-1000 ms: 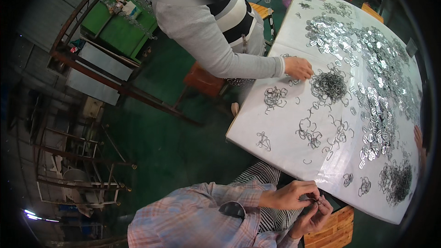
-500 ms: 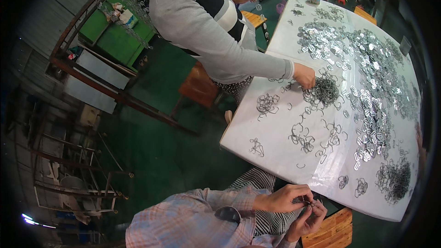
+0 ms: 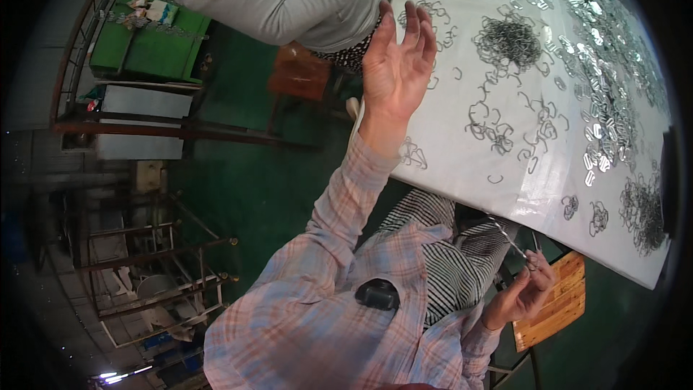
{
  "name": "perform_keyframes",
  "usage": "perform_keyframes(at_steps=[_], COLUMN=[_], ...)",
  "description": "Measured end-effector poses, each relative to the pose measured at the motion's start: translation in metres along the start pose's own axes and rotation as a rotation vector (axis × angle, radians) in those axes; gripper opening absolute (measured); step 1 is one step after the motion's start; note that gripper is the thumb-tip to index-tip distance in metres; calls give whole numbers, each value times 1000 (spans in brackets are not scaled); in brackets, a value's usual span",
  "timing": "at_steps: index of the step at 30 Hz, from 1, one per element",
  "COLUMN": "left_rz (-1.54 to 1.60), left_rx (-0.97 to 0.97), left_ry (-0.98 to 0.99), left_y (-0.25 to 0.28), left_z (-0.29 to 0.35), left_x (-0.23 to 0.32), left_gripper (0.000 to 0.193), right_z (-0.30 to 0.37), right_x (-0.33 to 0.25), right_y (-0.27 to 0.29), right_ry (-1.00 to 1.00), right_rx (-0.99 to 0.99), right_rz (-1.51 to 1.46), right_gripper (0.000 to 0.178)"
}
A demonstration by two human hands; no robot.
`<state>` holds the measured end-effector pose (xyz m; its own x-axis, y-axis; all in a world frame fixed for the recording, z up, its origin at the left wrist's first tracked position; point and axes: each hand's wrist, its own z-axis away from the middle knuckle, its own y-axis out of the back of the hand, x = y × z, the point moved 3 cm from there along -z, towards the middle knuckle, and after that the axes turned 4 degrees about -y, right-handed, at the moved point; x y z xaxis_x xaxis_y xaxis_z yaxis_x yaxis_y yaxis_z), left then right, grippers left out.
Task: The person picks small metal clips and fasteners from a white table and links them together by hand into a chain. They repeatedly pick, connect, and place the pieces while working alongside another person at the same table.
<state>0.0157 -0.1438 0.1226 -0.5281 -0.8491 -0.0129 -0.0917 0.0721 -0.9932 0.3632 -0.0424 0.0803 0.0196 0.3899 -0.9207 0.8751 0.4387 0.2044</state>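
Note:
My left hand [image 3: 395,72] is raised with the palm showing and the fingers spread, holding nothing, over the left edge of the white-topped table [image 3: 455,166]. My right hand [image 3: 530,285] is beside the table's near edge, its fingers pinched on one end of a thin silvery metal strand [image 3: 507,237]. The strand slants from the fingers toward the table edge; its separate parts are too blurred to tell. Bent wire hooks [image 3: 494,130] lie in small clusters on the table, and a dense heap of them [image 3: 509,42] lies further back.
Flat slotted metal pieces [image 3: 599,112] spread along the table's right side. Another dark heap of wire hooks [image 3: 644,213] sits at the near right corner. A co-worker's grey sleeve [image 3: 310,11] is at upper left. A wooden stool [image 3: 556,310] stands by my right hand.
My hands were together at the near table edge; the left has swung up and opened, while the right has shifted right with the strand. The view has shifted, and the co-worker's hand has left the hook heap.

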Motion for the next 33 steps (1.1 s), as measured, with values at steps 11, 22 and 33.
perform_keyframes(at_steps=[11, 22, 33], left_rz=[-1071, -1359, -1518], left_rx=[-179, -406, -689], left_ry=[563, 520, 145], left_y=[48, 38, 6], left_z=[121, 178, 171], left_x=[-109, -138, -135], left_gripper=[14, 19, 34], right_z=[-3, 2, -9], right_x=[1, -3, -44], right_y=[-4, -2, 17], right_ry=[-26, -17, 71], right_rx=[12, 66, 136], right_rz=[-65, -90, 5], right_gripper=[2, 2, 2])
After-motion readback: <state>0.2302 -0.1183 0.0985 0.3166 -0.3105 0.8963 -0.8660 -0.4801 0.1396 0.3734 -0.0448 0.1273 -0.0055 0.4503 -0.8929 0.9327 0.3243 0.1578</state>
